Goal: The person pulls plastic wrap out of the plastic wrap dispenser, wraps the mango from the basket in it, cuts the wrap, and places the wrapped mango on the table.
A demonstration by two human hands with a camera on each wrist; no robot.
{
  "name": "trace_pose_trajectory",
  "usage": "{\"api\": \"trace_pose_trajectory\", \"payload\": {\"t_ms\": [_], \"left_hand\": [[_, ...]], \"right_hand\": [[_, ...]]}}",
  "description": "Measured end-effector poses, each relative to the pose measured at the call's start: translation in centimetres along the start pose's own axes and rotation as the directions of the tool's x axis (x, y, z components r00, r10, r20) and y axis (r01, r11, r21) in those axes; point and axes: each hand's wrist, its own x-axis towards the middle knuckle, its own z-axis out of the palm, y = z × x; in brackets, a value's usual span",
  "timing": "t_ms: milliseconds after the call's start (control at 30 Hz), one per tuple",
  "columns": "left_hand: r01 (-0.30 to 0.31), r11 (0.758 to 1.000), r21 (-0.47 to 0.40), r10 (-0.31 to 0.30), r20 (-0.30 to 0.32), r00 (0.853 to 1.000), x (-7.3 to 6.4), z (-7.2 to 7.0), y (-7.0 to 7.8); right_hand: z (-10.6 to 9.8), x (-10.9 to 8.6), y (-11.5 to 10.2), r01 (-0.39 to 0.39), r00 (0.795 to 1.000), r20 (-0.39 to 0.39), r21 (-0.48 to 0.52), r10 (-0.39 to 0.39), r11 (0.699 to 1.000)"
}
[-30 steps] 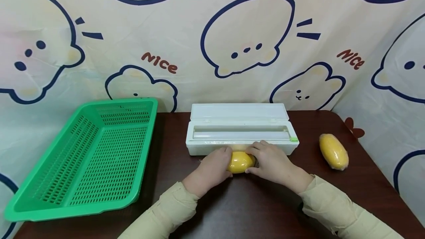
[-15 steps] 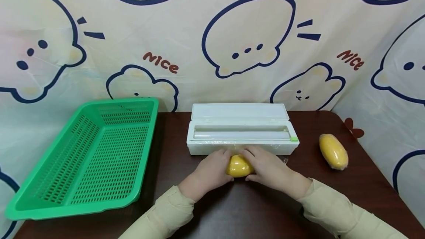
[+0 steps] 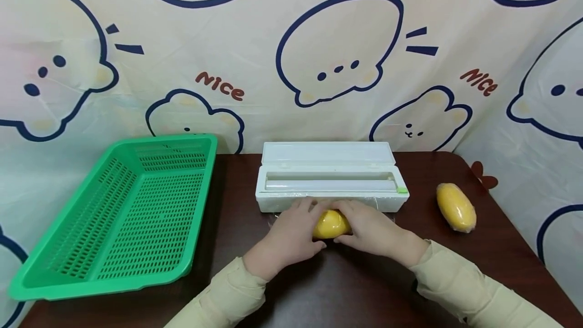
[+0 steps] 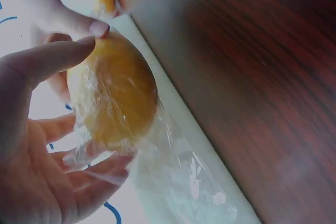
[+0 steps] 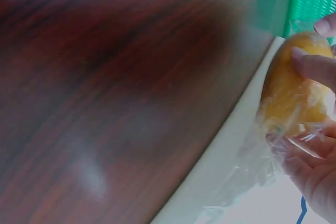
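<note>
A yellow mango [image 3: 331, 226] is held between both hands in front of the white cling film box [image 3: 268, 202]. My left hand [image 3: 291, 234] grips its left end, thumb on the near side and fingers beneath the film in the left wrist view. My right hand [image 3: 371, 228] holds the other end, its thumb [image 5: 307, 64] pressed on the skin. Clear cling film [image 4: 178, 177] clings in wrinkles to the mango [image 4: 115, 90] and trails off over the box's front. Some fingertips are hidden behind the fruit.
A green perforated basket [image 3: 200, 206] stands at the left. At the right lies a second mango [image 3: 456, 207], wrapped in film. The box lid [image 3: 328, 154] is up, showing the film roll [image 3: 328, 185]. A patterned cloth [image 3: 255, 39] hangs behind the dark table [image 3: 337, 287].
Both hands have kept hold of the mango and shifted their fingers around it. The mango dipped slightly towards me, then rose a little. Film now shows beside both hands.
</note>
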Motion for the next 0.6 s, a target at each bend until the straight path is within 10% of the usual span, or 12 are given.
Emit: {"api": "trace_pose_trajectory", "payload": {"t_ms": [367, 600], "left_hand": [[-0.054, 0.987, 0.149, 0.072, -0.119, 0.99, 0.1, 1.0, 0.3], [-0.091, 0.972, 0.216, 0.143, -0.241, 0.96, 0.2, 1.7, -0.5]], "right_hand": [[-0.8, 0.3, 0.4, -0.053, 0.998, 0.039, 0.076, 0.05, 0.996], [-1.3, 0.3, 0.4, -0.062, 0.998, 0.037, 0.08, 0.059, 0.995]]}}
